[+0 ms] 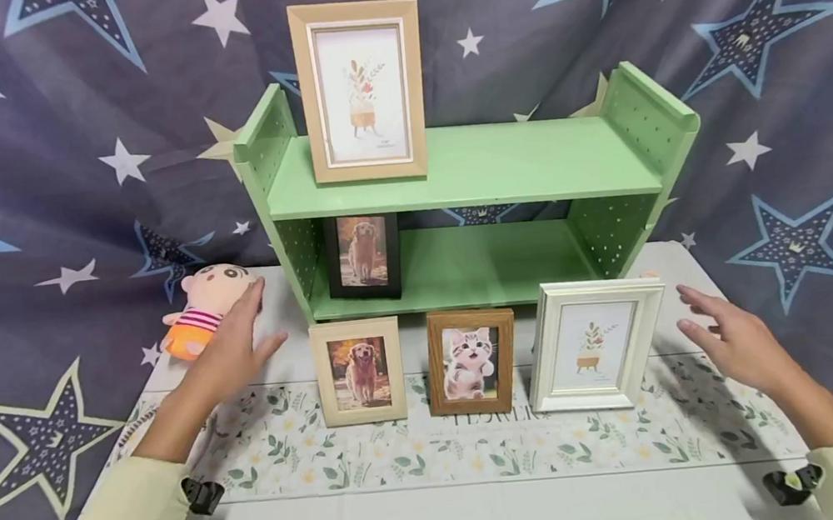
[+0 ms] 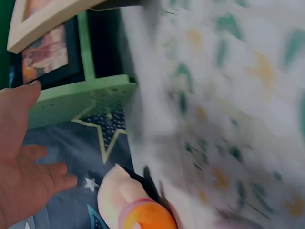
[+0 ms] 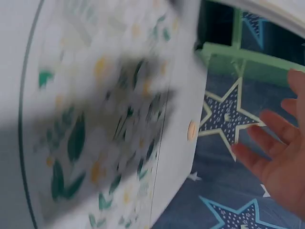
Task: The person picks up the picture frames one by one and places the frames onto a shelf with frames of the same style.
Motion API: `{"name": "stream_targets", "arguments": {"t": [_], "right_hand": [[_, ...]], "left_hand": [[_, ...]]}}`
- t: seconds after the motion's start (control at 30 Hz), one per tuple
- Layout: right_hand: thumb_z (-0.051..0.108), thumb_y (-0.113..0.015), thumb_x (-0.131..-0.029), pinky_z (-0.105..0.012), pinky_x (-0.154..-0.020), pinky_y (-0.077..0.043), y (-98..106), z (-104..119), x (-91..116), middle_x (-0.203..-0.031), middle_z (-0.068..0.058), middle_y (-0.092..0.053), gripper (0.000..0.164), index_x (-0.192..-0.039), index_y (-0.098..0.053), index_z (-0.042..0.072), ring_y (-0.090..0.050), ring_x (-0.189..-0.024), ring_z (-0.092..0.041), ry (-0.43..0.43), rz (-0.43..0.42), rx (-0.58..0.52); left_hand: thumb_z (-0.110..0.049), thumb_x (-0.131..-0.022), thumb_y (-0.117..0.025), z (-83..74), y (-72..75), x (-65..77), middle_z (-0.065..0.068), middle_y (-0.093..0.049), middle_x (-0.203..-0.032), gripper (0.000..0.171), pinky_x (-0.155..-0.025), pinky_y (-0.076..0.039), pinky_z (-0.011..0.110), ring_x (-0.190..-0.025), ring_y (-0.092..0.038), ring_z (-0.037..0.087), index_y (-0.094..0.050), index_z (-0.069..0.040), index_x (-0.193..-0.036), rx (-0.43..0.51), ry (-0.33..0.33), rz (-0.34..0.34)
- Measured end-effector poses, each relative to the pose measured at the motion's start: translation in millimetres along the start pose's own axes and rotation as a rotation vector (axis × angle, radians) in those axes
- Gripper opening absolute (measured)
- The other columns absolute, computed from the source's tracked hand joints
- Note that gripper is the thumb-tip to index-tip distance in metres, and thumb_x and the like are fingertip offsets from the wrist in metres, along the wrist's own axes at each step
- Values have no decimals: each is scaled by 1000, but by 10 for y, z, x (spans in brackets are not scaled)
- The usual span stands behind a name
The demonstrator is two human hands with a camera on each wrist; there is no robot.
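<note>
My left hand (image 1: 233, 353) is held up with its fingers extended, in front of a plush toy (image 1: 192, 319) with an orange bottom and striped top. The left wrist view shows that hand (image 2: 24, 176) holding nothing, with the toy (image 2: 147, 217) apart from it. My right hand (image 1: 733, 342), fingers loosely spread and without a thing in them, hovers to the right of a white photo frame (image 1: 553, 347) with a plant print. Left of that stand a brown wooden frame (image 1: 437, 367) with a kitten picture and a pale wooden frame (image 1: 322, 378) with a dog picture.
A green two-tier shelf (image 1: 513, 163) stands behind the row. Its top tier bears a tan frame (image 1: 306, 95), its lower tier a black frame (image 1: 395, 254). A floral runner (image 1: 436, 459) crosses the white table (image 1: 441, 517); a star-patterned curtain (image 1: 497, 1) hangs behind.
</note>
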State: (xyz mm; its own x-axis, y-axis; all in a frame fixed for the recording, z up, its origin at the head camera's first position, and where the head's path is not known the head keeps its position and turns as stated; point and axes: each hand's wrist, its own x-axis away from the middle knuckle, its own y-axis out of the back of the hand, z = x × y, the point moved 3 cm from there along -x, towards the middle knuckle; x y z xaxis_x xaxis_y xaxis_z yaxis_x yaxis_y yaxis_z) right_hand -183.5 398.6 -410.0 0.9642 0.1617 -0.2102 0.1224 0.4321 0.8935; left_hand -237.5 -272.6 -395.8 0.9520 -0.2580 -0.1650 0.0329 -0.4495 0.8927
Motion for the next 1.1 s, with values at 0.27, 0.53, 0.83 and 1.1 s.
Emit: {"name": "stream_targets", "arguments": {"t": [0.27,0.53,0.83,1.1], "right_hand": [[3,-56,-103,-18,-78,-61,-218,157,83,-121,30,-59,58,-154,-32,-9,-61,-106,15,28,81,-573],[-5,-60,-98,-21,-82,-62,-492,191,241,-125,23,-60,81,-164,-15,7,-63,-111,8,-9,164,-806],[-16,-54,-95,-32,-77,-65,-716,179,333,-118,11,-68,78,-157,-31,27,-69,-103,-4,8,165,-1067],[-9,-63,-94,-19,-76,-62,-779,136,356,-109,19,-71,75,-160,-33,12,-69,-97,3,-83,41,-915]], "left_hand": [[-16,-100,-64,-88,121,-226,30,-40,-156,83,-109,-45,63,-137,-49,51,-13,-8,-164,346,54,-203],[-20,-100,-66,-192,101,-376,24,-44,-155,88,-108,-49,57,-138,-51,43,-7,-22,-166,495,93,-256],[-14,-99,-66,-302,58,-511,24,-58,-141,81,-103,-53,52,-127,-60,41,-19,-20,-165,445,85,-367],[-4,-97,-66,-284,45,-563,23,-66,-125,77,-93,-57,47,-108,-70,39,-29,-20,-162,366,46,-489]]}}
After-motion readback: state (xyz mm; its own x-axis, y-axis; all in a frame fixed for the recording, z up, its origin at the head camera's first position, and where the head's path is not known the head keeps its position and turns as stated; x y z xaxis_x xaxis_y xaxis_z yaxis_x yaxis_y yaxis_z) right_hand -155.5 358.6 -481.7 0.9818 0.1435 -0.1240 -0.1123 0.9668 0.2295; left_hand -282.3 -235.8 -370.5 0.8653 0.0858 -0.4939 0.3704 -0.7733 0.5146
